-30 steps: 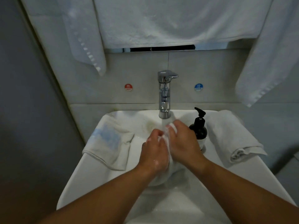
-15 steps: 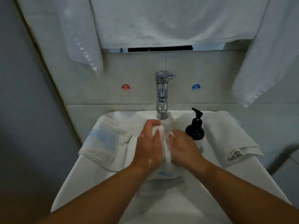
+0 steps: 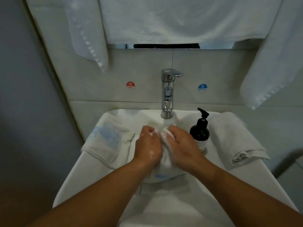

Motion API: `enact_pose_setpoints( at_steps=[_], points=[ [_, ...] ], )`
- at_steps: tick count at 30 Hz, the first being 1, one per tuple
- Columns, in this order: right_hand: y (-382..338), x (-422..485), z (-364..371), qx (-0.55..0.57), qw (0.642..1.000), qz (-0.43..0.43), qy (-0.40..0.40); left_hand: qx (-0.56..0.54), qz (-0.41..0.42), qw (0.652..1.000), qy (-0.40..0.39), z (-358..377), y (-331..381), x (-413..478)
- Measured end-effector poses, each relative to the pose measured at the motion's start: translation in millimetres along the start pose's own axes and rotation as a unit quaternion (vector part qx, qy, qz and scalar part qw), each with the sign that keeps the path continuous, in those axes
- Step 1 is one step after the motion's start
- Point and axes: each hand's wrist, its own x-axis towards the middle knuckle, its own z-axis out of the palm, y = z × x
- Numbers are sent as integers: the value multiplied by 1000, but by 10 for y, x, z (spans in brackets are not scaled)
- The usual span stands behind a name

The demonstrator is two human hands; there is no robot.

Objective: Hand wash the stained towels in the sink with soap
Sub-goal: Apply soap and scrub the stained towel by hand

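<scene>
Soapy towel [image 3: 164, 163], seen from the head camera, is bunched over the basin of the sink [image 3: 77, 174], just below the faucet [image 3: 167, 95]. The left hand [image 3: 147, 148] and right hand [image 3: 182, 149] both grip it with curled fingers, knuckles close together. A blue-stained towel [image 3: 108, 141] drapes over the sink's left rim, and the soap bottle [image 3: 200, 132] stands just right of the hands.

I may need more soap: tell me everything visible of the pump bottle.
The pump bottle is dark and glossy, with a black pump head, spout pointing left, and a paler lower part. It stands upright on the sink rim, right of the faucet, between the right hand and a folded white towel.
</scene>
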Motion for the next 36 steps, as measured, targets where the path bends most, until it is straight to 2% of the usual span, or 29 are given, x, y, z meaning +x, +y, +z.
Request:
enact_pose_setpoints(
  at_steps=[3, 4, 6, 8, 10, 11, 13, 15, 18, 20, 21, 23, 25, 26, 28, 30, 32, 33, 36],
  points=[
    [11, 117, -38, 32, 995, 39, 89, -1, 80, 996, -40, 4, 28, -137],
    [52, 155, -68, 3, 994, 68, 87, -35, 112, 992, -40, -2, 60, -160],
    [107, 147, -103, -87, 991, 103, 17, -115, 143, 983, -31, -9, 119, -134],
    [111, 75, -68, -84, 993, 81, -27, -103, 122, 987, 11, -6, 133, -62],
    [14, 12, -36, 16, 1000, 19, -3, -31, 69, 997, 35, -27, 88, -20],
    [-28, 3, -29, 51, 999, -2, 19, -9, 57, 998, 19, -34, 56, -28],
    [-36, 78, -41, 66, 995, 5, 79, -30, 88, 995, -28, -26, 27, -98],
    [27, 164, -89, 24, 993, 57, 97, -94, 148, 983, -47, -20, 72, -152],
    [75, 109, -98, -82, 993, 84, 3, -136, 156, 978, 4, -19, 145, -88],
    [-1, 3, -61, -54, 998, 28, -19, -65, 99, 992, 48, -28, 122, -20],
    [-60, -30, -52, -24, 1000, -5, -6, -36, 76, 996, 44, -38, 83, -6],
    [-127, -9, -59, 23, 998, -27, 54, -24, 98, 995, 5, -36, 26, -74],
    [-113, 83, -111, 29, 993, 19, 109, -53, 161, 985, -24, -10, 50, -188],
    [-90, 113, -150, 5, 994, 55, 97, -76, 185, 979, -27, -2, 75, -215],
    [-36, 108, -175, -86, 991, 98, 9, -109, 208, 972, -6, -7, 133, -191],
    [-9, 53, -129, -94, 993, 69, -26, -100, 176, 978, 43, -20, 155, -97],
    [-82, 5, -100, -24, 1000, -1, 14, -48, 114, 991, 54, -52, 126, -43],
    [-108, 4, -86, 1, 999, -25, 36, -29, 100, 994, 30, -64, 104, -59],
    [-71, 89, -105, 18, 995, 0, 98, -41, 141, 988, -48, -52, 78, -174]
  ],
)
